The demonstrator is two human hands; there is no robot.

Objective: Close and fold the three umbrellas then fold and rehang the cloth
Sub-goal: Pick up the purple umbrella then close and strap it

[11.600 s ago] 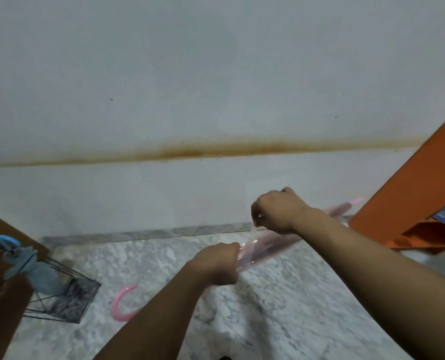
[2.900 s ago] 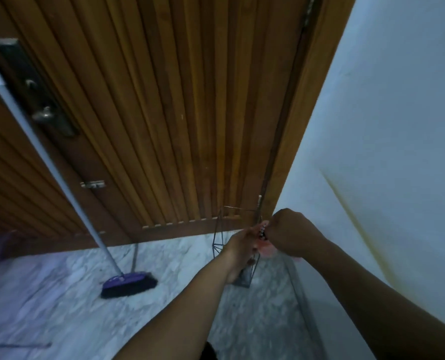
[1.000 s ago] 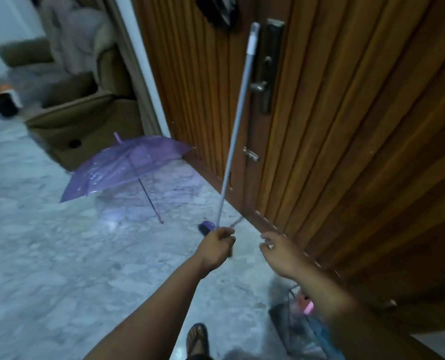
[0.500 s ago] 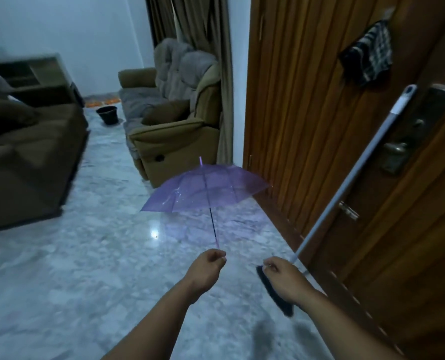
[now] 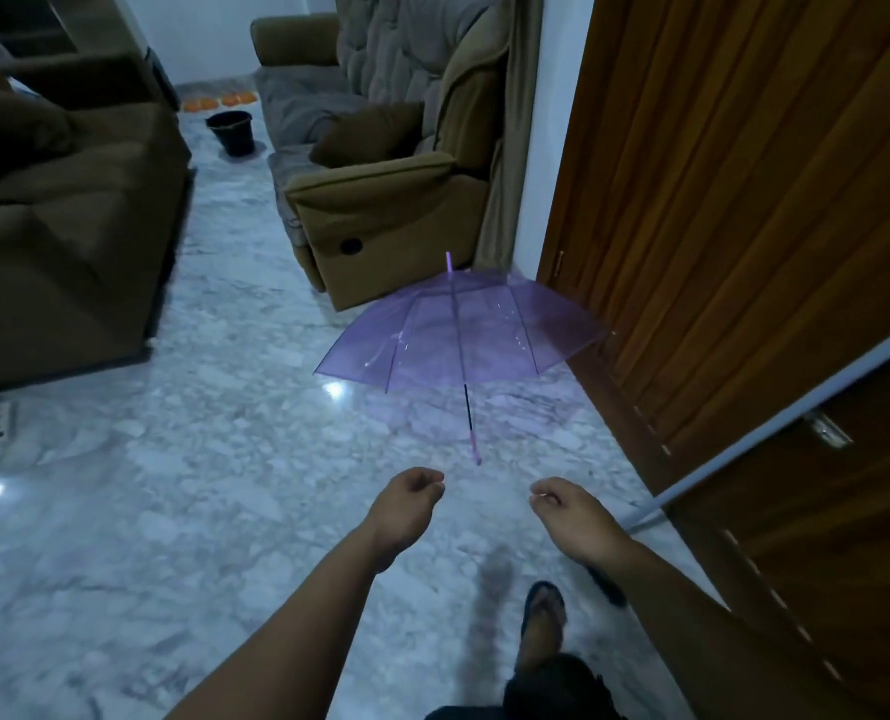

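Note:
An open, see-through purple umbrella point(image 5: 463, 332) lies on its side on the marble floor, its canopy toward the armchair and its thin shaft ending in a pink handle point(image 5: 476, 452) that points at me. My left hand point(image 5: 409, 504) hovers just short of the handle, fingers loosely curled, holding nothing. Off to the right of the handle, my right hand point(image 5: 570, 509) is also loosely curled and empty. The other umbrellas and the cloth are out of view.
A wooden door point(image 5: 744, 210) runs along the right with a broom handle point(image 5: 796, 413) leaning on it. A tan armchair point(image 5: 380, 210) stands behind the umbrella, a brown sofa point(image 5: 58, 220) at left, a black bucket point(image 5: 232, 132) far back. My sandalled foot point(image 5: 541, 615) is below.
I have stepped closer to the purple umbrella, which now looks larger and nearer. Both hands have spread apart and stay empty. The hanging cloth on the door has left the view.

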